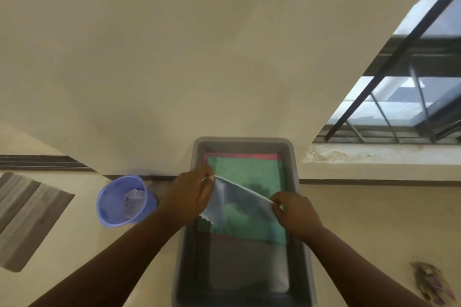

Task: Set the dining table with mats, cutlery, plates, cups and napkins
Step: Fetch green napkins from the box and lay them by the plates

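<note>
Cream floor, grey plastic bin (294, 157) by the wall. My left hand (192, 194) and right hand (294, 212) each pinch a clear plastic sheet (239, 204) stretched above the green mat (249, 172) inside the bin. Guessing I'm still unwrapping mats; next, bin the plastic, lift the mat.

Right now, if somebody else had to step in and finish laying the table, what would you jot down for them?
Left hand: pinches one corner of a thin clear plastic sheet.
Right hand: pinches the opposite corner; the sheet hangs stretched between both hands over the grey plastic tub.
In the tub: a green flat mat on top, a pink edge showing beneath it at the far end.
Left of the tub: a blue plastic basket with crumpled paper inside.
Done: no setting visible yet.
Left: put the sheet aside, lift out the mats, then lay cutlery, plates, cups and napkins, none of which are in view.
</note>
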